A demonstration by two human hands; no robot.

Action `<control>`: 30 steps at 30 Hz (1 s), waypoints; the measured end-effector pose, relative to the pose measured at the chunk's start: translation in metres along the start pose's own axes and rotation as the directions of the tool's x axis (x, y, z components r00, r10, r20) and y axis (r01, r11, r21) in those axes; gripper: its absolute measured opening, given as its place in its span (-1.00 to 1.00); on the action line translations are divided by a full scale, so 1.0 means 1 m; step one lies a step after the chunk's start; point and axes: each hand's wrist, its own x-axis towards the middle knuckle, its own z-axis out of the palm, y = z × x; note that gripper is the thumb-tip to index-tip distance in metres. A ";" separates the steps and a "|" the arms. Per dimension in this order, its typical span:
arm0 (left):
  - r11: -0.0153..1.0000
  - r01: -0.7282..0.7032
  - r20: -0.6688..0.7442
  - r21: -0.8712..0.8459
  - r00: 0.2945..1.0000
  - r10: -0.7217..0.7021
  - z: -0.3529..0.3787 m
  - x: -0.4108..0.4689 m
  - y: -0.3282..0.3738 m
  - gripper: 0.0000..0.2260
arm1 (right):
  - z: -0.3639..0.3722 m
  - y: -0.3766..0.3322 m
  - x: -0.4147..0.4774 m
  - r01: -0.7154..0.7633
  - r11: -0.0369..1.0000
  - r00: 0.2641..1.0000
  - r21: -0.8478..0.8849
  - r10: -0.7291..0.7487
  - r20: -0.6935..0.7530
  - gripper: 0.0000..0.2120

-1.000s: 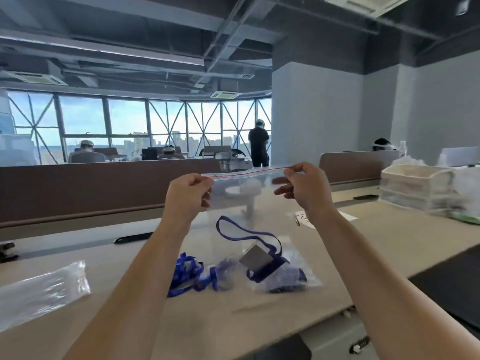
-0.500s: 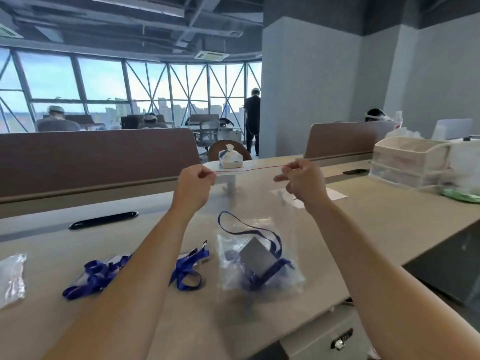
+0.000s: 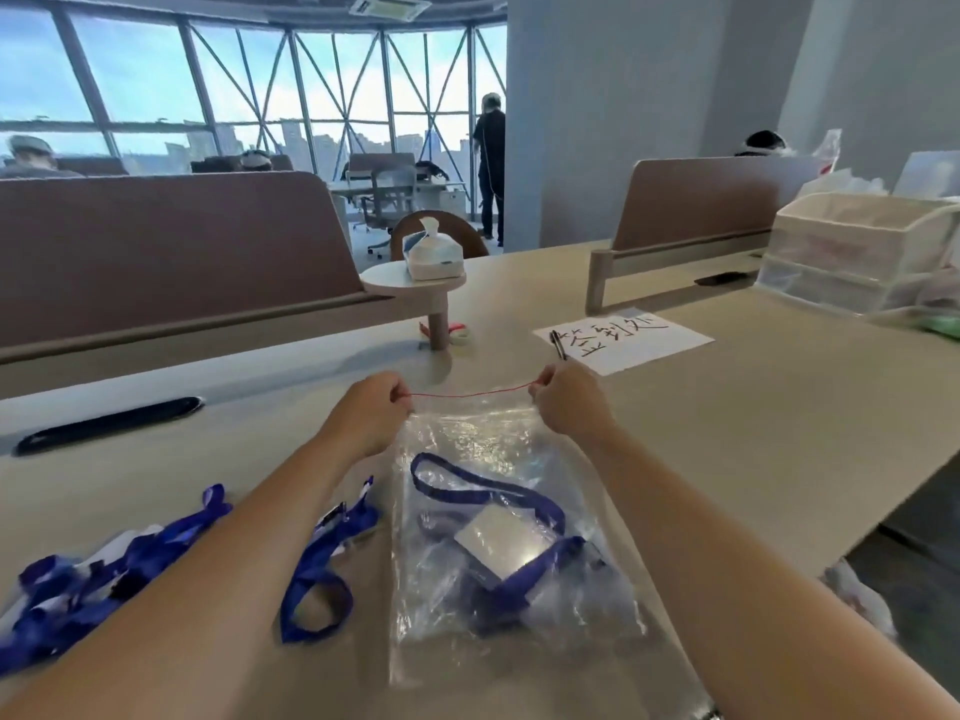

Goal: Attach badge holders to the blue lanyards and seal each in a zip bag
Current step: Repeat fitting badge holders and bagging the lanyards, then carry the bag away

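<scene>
Currently pinching zip bag (image 3: 467, 439) seal ends with left hand (image 3: 371, 413) and right hand (image 3: 566, 402), resting bag body, blue lanyard (image 3: 483, 485) and badge holder (image 3: 498, 537) inside, below hands on desk (image 3: 727, 433).

The clear plastic zip bag (image 3: 483, 433) between left hand (image 3: 363, 413) and right hand (image 3: 566, 402): glossy, wrinkled film. Its blue cloth lanyard (image 3: 488, 485), below both hands: matt weave. The beige desk top (image 3: 727, 418) beside right hand: smooth, matt.

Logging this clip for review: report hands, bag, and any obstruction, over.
Left hand and right hand each pinch a top corner of the zip bag. Blue lanyard with badge holder inside. Loose lanyards lie beside it, clear of the seal.
</scene>
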 end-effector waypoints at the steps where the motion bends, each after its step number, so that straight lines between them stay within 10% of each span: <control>1: 1.000 -0.002 0.015 0.021 1.000 0.002 0.005 0.001 -0.004 -0.90 | 0.006 0.006 0.002 -0.007 1.000 1.000 -0.007 0.007 0.013 -0.88; 30: 0.968 -0.003 0.045 0.251 0.999 -0.009 0.042 0.029 -0.015 -0.94 | 0.040 0.041 0.031 0.137 0.876 0.990 -0.462 -0.105 0.093 -0.83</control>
